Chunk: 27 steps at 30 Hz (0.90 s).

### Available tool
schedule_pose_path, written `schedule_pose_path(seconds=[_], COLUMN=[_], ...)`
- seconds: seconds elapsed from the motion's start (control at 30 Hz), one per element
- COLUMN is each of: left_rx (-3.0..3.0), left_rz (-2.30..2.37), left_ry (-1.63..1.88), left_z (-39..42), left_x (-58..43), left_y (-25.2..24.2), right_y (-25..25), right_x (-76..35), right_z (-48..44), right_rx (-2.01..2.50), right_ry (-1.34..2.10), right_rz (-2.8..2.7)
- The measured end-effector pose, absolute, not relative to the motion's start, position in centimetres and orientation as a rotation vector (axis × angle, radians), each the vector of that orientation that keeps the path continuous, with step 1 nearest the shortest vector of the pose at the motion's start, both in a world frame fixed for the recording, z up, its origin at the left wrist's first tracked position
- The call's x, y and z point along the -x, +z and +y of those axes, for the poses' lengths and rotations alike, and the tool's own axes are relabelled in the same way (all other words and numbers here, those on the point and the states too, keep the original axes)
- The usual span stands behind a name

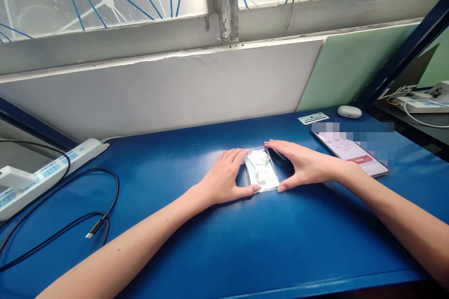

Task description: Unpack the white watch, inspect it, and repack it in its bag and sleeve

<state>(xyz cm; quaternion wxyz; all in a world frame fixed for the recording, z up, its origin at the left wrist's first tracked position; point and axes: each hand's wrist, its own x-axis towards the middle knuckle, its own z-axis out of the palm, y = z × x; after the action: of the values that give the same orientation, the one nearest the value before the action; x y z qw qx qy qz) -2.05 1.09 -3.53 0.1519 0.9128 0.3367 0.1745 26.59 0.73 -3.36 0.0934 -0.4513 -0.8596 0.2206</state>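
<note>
A small clear plastic packet (261, 171) with white pieces inside lies flat on the blue table (224, 243), near its middle. My left hand (224, 175) cups the packet's left side, fingertips on its far corner and thumb on its near corner. My right hand (303, 166) mirrors this on the right side, thumb tip at the near edge and fingers curved over the far edge. A dark flat thing (282, 161) shows under my right palm beside the packet; what it is stays unclear.
A phone (351, 152) with a lit screen lies to the right, a white oval case (349, 111) and a label (313, 117) behind it. At the left are a white power strip (49, 170) and a looped black cable (94, 231). A wall rises behind the table.
</note>
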Motion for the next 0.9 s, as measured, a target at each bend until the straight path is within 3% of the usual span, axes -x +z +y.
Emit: schedule_pose_path(seconds=[0.9], left_rx=[-2.618], left_rz=[0.917], left_ry=[0.376], left_z=[1.1], left_x=[2.3], left_y=[-3.3], right_y=[-4.2], right_x=[-27.4], right_z=[0.1], right_rx=[1.186], right_ry=[0.469], right_rz=[-2.604])
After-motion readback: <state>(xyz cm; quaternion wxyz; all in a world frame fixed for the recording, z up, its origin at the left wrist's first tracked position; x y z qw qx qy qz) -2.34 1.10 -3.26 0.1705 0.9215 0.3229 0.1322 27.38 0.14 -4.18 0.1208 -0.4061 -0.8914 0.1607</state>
